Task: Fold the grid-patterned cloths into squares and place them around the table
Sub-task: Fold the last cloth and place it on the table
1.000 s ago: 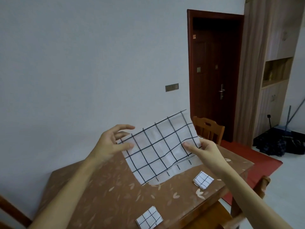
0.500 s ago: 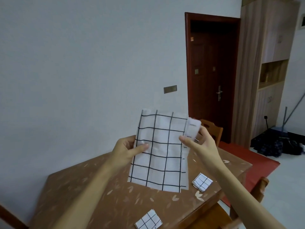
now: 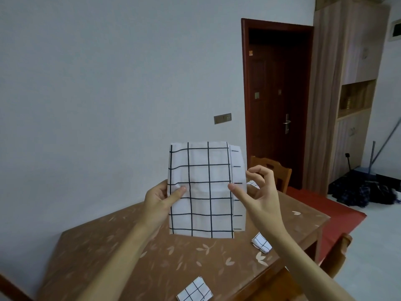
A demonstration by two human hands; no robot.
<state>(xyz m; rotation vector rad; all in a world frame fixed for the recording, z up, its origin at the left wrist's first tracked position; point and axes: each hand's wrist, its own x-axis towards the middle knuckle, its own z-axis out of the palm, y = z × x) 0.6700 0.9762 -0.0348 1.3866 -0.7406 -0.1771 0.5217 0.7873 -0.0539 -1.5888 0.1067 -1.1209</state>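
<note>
I hold a white cloth with a black grid (image 3: 206, 190) upright in the air above the brown table (image 3: 134, 255). It is folded once, with a narrow strip showing at its right edge. My left hand (image 3: 161, 197) pinches its left edge with the thumb in front. My right hand (image 3: 256, 190) pinches its right edge between thumb and fingers. Two folded grid squares lie on the table: one at the right (image 3: 261, 243) and one at the near edge (image 3: 194, 291). A third grid piece (image 3: 252, 184) peeks out behind my right hand.
A wooden chair (image 3: 280, 170) stands at the table's far side and another chair back (image 3: 338, 255) at the right. Beyond are a dark red door (image 3: 277, 101), a red mat (image 3: 338, 213) and a dark heap of cloth (image 3: 364, 192) on the floor.
The cloth went from spread flat and tilted to folded in half and held upright. Both hands came closer together and rose slightly.
</note>
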